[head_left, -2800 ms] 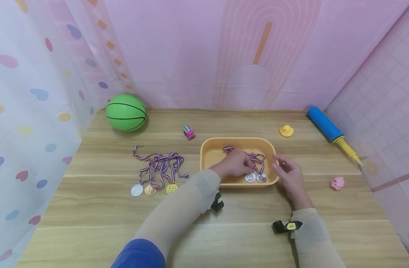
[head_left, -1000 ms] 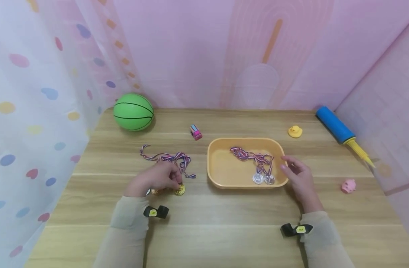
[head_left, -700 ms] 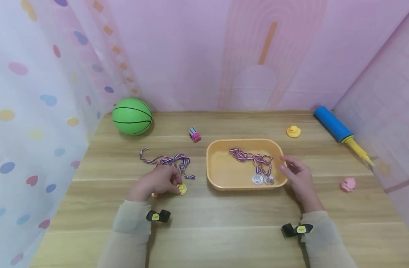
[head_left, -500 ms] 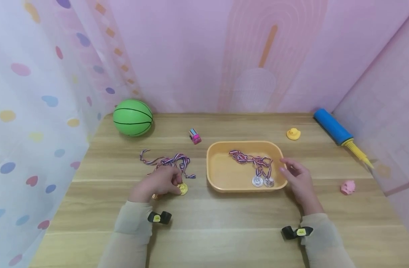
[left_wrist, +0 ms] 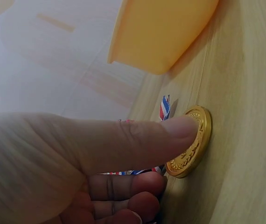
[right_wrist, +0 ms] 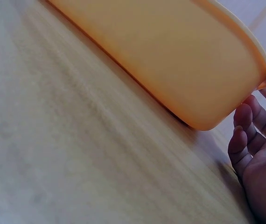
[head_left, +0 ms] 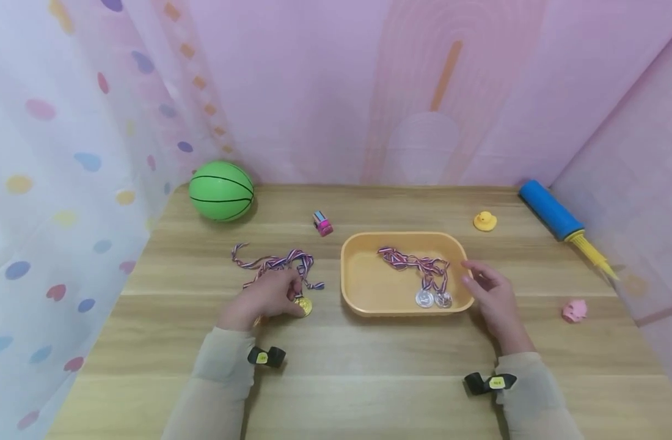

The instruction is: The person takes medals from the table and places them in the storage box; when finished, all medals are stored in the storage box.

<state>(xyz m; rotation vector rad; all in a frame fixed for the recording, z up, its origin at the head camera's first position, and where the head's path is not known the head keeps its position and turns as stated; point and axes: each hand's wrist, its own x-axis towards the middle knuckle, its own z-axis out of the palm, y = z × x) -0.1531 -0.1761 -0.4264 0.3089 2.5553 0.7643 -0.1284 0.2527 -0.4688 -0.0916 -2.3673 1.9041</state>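
Left wrist: L grip (left_wrist: 123, 154) now pinching gold medal (left_wrist: 191, 142) on counter (left_wrist: 245, 140); R grip (head_left: 492, 296) relaxed by tray (head_left: 402, 308).

Both forearms come in from the near edge, in beige sleeves, each with a small black clip with a yellow tag at the wrist. The left hand (head_left: 266, 297) sits palm down, low on the surface, left of centre. Its fingers are curled under and the thumb (left_wrist: 137, 140) is stretched out flat, pad pressing down at the tip; in the left wrist view two or three fingertips tuck in below the thumb, so it's a pinch-type grip. The right hand (head_left: 492, 297) is over on the right, resting on its outer edge, palm turned toward the left, fingers (right_wrist: 245, 135) loosely bent and slightly spread, gripping nothing.
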